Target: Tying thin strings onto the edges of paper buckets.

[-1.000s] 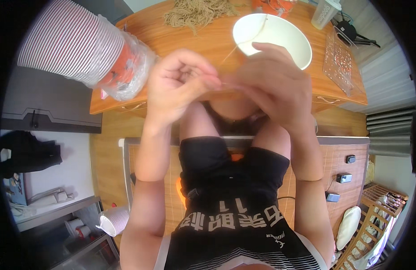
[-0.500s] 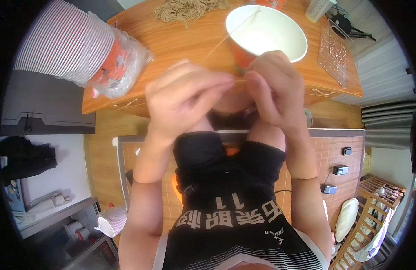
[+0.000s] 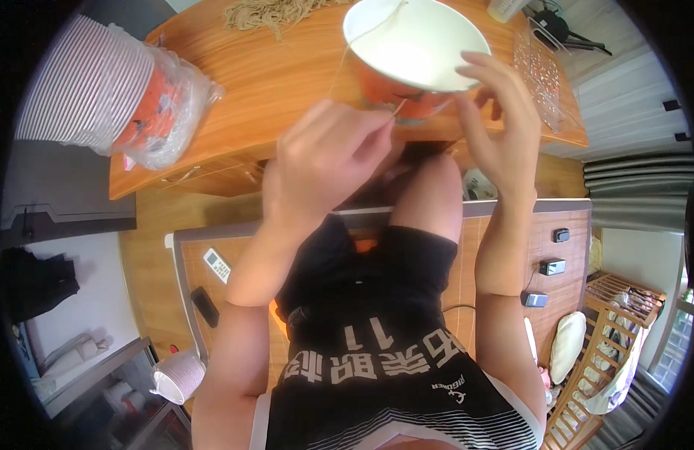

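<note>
A thin tan string (image 3: 374,31) crosses the far-left rim of a large paper bucket (image 3: 373,84), white inside and red outside, and runs down toward my left hand. My left hand (image 3: 320,157) is closed in a pinch, with a short end of string showing at its fingertips in front of the bucket. At the bucket's near right side, my right hand (image 3: 504,127) has its fingers spread and curved, with nothing seen in it. Its fingertips overlap the rim in view; whether they touch it, I cannot tell.
Left on the wooden desk (image 3: 257,90) lies a tall nested stack of buckets (image 3: 92,86) in clear plastic. A heap of tan strings (image 3: 268,15) lies at the back. A clear tray (image 3: 538,82) sits to the right. Behind my arm are a remote (image 3: 217,265) and a phone (image 3: 205,306).
My right hand has let go of the string, opened and moved right to the bucket's rim. My left hand still pinches the string and has shifted slightly right. The whole view has shifted.
</note>
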The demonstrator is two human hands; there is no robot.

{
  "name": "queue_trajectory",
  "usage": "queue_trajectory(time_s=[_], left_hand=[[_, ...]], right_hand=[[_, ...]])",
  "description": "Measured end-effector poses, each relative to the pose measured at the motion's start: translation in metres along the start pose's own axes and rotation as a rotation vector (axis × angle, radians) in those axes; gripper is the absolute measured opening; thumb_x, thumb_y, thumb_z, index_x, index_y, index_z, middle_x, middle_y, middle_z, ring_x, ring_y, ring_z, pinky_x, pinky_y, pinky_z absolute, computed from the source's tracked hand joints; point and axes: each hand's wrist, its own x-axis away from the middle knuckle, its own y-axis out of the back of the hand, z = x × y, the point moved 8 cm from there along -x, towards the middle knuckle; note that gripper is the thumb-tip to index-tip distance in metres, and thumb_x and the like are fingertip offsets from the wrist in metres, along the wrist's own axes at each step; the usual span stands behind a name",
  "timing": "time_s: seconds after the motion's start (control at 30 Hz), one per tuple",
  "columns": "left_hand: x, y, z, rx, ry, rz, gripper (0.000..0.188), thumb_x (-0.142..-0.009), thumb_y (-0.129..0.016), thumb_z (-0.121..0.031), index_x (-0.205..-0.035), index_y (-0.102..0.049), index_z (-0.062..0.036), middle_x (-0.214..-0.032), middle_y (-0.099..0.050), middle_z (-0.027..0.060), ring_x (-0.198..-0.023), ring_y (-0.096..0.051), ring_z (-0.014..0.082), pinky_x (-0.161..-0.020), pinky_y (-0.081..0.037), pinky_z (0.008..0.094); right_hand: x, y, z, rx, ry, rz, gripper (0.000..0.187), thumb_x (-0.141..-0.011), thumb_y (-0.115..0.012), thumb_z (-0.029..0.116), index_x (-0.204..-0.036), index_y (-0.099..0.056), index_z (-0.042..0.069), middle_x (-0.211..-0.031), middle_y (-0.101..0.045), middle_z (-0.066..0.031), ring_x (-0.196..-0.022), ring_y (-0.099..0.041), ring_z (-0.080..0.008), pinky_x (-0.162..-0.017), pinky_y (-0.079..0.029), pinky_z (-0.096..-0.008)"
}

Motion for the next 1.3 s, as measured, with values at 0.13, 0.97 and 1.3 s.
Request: queue_trajectory(time_s=[0.13,0.97,1.3], left_hand=[[-0.001,-0.008,-0.006,-0.009,0.011,-0.027,0.015,-0.072,-0.080,0.001,-0.081,-0.071,-0.0072,-0.063,-0.060,0.0027,-0.054,-0.057,0.0180,-0.051,-0.044,0.0277],[0.001,-0.013,0.006,-0.131,0.076,-0.021,0.015,-0.071,-0.078,-0.002,-0.081,-0.069,-0.0097,-0.071,-0.064,0.0037,-0.065,-0.062,0.0217,-0.056,-0.051,0.0315],[-0.001,-0.022,0.008,-0.158,0.103,-0.039,0.012,-0.074,-0.078,-0.007,-0.081,-0.070,-0.0113,-0.071,-0.065,0.0033,-0.064,-0.063,0.0220,-0.055,-0.050,0.0325]], right_hand=[[0.003,-0.012,-0.013,0.074,0.024,0.147,0.015,-0.085,-0.069,0.006,-0.099,-0.072,0.009,-0.092,-0.071,-0.0090,-0.083,-0.067,-0.0286,-0.072,-0.052,-0.0356],[0.007,-0.026,0.009,0.125,0.026,0.122,0.014,-0.084,-0.071,0.015,-0.097,-0.075,0.011,-0.091,-0.072,-0.0076,-0.083,-0.067,-0.0300,-0.074,-0.054,-0.0391],[-0.051,-0.049,-0.007,0.073,0.190,0.640,0.019,-0.094,-0.063,0.017,-0.102,-0.073,0.003,-0.098,-0.073,-0.0115,-0.092,-0.065,-0.0263,-0.080,-0.051,-0.0346]])
